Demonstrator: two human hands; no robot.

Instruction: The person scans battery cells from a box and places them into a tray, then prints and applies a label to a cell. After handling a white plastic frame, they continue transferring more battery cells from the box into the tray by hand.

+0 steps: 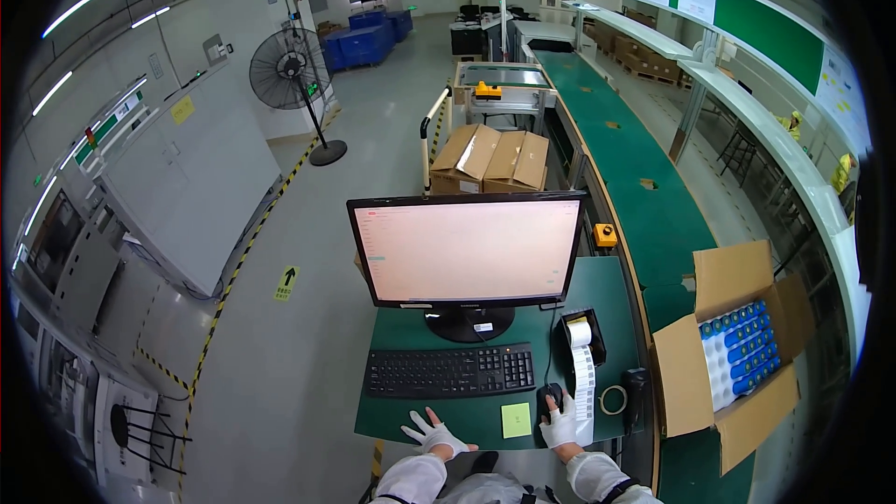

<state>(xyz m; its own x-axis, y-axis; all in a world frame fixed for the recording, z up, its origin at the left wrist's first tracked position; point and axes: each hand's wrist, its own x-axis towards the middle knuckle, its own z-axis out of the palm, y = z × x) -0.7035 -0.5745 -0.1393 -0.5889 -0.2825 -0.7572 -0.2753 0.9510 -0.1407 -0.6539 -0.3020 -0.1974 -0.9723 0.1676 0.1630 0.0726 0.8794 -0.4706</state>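
Observation:
My left hand [437,435], in a white glove with bare fingertips, lies with fingers spread at the front edge of the green desk [392,420], holding nothing. Gloved the same way, my right hand [560,424] rests with its fingers over a black computer mouse [550,396]. Above my left hand is a black keyboard [450,371], and behind that a lit monitor [471,252] with a mostly white screen. A yellow-green sticky note [515,420] lies between my hands. Close to my right hand, a strip of white labels [584,383] runs down from a roll [580,331] in a black holder.
A tape roll [613,400] and a black device [636,397] sit on the desk's right. Beside it runs a green conveyor [625,149], where an open carton [679,378] holds rows of blue-and-white items [754,345]. Brown cartons [490,159] stand behind the monitor; a fan [291,70] stands far left.

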